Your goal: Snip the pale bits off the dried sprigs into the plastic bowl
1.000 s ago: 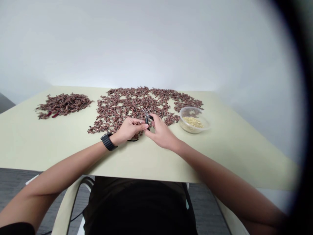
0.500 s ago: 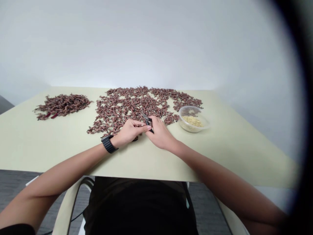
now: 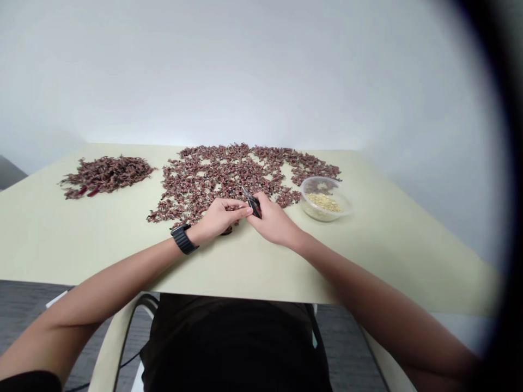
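Note:
My right hand (image 3: 274, 220) is closed round small pliers (image 3: 254, 206) with black handles and a metal nose that points away and to the left. Right beside it, my left hand (image 3: 220, 219) is closed in a pinch, thumb and forefinger meeting close to the pliers. What sits in that pinch is too small to make out. Beyond both hands spreads a wide layer of small reddish-brown pieces (image 3: 229, 171) with dark ends. A dark object (image 3: 226, 231) shows partly under my left hand.
To the right stands a clear plastic bowl (image 3: 345, 209) with small yellowish bits (image 3: 324, 202) in it. A heap of longer reddish-brown pieces (image 3: 112, 171) lies at the left, two brighter red strips (image 3: 93, 191) at its front. All rest on a pale yellow table (image 3: 392, 256) against a white wall.
My right hand has turned slightly and the pliers have shifted a little to the right and tilted. The left hand keeps its pinch, almost unmoved.

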A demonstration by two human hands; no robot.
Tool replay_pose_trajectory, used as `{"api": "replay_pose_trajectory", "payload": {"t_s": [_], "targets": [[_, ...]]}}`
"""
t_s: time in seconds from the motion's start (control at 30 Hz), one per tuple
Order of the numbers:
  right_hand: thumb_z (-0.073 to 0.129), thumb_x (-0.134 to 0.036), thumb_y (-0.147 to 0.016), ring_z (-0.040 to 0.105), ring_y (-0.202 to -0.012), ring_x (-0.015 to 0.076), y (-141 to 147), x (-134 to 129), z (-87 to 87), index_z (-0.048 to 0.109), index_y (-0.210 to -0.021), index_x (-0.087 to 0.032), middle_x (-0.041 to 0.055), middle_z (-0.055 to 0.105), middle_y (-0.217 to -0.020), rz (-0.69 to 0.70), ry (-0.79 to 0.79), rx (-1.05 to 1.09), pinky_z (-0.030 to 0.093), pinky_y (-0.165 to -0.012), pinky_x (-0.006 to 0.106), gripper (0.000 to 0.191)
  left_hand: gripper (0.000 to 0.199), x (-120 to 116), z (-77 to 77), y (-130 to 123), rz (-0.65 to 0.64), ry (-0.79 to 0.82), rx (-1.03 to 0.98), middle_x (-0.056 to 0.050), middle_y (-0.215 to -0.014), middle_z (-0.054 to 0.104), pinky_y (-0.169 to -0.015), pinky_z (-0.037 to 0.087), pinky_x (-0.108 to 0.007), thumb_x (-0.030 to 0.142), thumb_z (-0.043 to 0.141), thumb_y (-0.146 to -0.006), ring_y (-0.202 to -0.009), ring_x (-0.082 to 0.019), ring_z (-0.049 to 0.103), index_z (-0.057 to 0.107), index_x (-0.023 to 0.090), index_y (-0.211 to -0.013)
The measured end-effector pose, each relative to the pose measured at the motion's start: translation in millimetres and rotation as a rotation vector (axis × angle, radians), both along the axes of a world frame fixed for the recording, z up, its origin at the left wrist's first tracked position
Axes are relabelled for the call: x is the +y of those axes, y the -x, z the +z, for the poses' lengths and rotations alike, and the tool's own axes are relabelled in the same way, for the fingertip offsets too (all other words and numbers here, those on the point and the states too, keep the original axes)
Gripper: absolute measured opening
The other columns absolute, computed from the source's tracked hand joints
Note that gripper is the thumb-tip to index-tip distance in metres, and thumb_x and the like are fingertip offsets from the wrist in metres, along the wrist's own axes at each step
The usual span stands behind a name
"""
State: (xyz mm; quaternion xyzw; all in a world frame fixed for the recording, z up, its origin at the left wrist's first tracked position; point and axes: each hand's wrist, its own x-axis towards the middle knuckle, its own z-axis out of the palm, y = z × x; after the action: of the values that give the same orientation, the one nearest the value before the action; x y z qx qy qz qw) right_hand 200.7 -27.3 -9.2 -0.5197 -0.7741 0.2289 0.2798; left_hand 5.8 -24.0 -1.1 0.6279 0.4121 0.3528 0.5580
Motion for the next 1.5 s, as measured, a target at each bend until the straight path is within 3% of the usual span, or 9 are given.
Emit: {"api": "replay_pose_trajectory", "payload": {"t_s": [0.33,0.6,0.73,0.9,1.07,1.17,1.33,1.5], "targets": [[0.051,-0.049,-0.095,0.062,-0.083,0.0263,0.1,-6.7,3.3,0.048,-0.1,-0.022,0.0101,0.066,-0.097,0.01,-0.095,-0.117,0.041,-0.069,0.034,0.027,0.045,-0.2,-1.3,1.3,-0.011,0.026,-0.032,0.005,-0.054,0.041,-0.041,0.023,-0.02,0.054,0.08,-0.078,-0.045,-0.005,0.028,0.075,0.012,-0.094],[0.054,-0.045,-0.093,0.059,-0.079,0.0219,-3.9,-1.2,5.4,0.048,-0.097,-0.024,0.0041,0.064,-0.09,0.078,-0.059,-0.037,0.041,-0.069,0.032,0.022,0.04,1.1,-0.5,3.0,-0.035,0.014,-0.006,0.004,-0.056,0.043,-0.042,0.023,-0.022,0.052,0.079,-0.08,-0.045,-0.006,0.029,0.075,0.014,-0.092],[0.049,-0.051,-0.098,0.06,-0.076,0.0224,-7.4,1.0,9.4,0.05,-0.098,-0.024,0.0048,0.065,-0.088,0.04,-0.038,-0.063,0.037,-0.065,0.031,0.028,0.034,6.9,-4.6,4.0,0.013,0.003,-0.021,0.003,-0.059,0.044,-0.045,0.021,-0.022,0.045,0.078,-0.082,-0.048,-0.006,0.03,0.073,0.015,-0.095],[0.045,-0.06,-0.1,0.064,-0.084,0.0285,-16.3,3.3,15.5,0.053,-0.108,-0.023,0.0111,0.069,-0.096,-0.037,-0.132,-0.169,0.036,-0.067,0.033,0.039,0.019,17.2,-5.5,6.7,0.069,0.033,-0.272,0.003,-0.065,0.036,-0.049,0.027,-0.023,0.034,0.062,-0.086,-0.052,-0.008,0.03,0.066,0.015,-0.087],[0.045,-0.058,-0.101,0.065,-0.082,0.0289,-16.2,0.2,17.0,0.054,-0.11,-0.022,0.0108,0.07,-0.091,-0.018,-0.189,-0.246,0.033,-0.066,0.032,0.038,0.028,25.6,-9.7,10.2,0.112,0.04,-0.327,0.0,-0.076,0.041,-0.055,0.035,-0.024,0.03,0.048,-0.091,-0.061,-0.011,0.037,0.068,0.015,-0.102],[0.046,-0.054,-0.101,0.064,-0.076,0.0259,-13.9,-2.2,18.6,0.055,-0.111,-0.022,0.0078,0.07,-0.086,0.009,-0.212,-0.237,0.031,-0.064,0.031,0.034,0.032,28.3,-14.8,11.2,0.121,-0.045,-0.266,-0.003,-0.085,0.05,-0.062,0.04,-0.023,0.03,0.05,-0.096,-0.07,-0.012,0.045,0.067,0.017,-0.12],[0.052,-0.052,-0.097,0.058,-0.067,0.0195,-17.4,0.4,20.5,0.058,-0.094,-0.022,0.0038,0.066,-0.077,0.046,-0.196,-0.208,0.031,-0.063,0.029,0.031,0.041,24.9,-16.0,10.1,0.026,-0.136,-0.257,-0.009,-0.11,0.061,-0.087,0.05,-0.03,0.039,0.052,-0.102,-0.098,-0.018,0.058,0.06,0.019,-0.137],[0.055,-0.048,-0.096,0.052,-0.063,0.0156,-23.1,7.0,17.5,0.059,-0.087,-0.022,0.0006,0.062,-0.072,0.117,-0.11,-0.076,0.031,-0.062,0.028,0.028,0.049,19.4,-13.2,8.9,-0.076,-0.145,-0.301,-0.015,-0.139,0.058,-0.114,0.043,-0.045,0.045,0.056,-0.102,-0.126,-0.026,0.057,0.056,0.019,-0.143]]}}
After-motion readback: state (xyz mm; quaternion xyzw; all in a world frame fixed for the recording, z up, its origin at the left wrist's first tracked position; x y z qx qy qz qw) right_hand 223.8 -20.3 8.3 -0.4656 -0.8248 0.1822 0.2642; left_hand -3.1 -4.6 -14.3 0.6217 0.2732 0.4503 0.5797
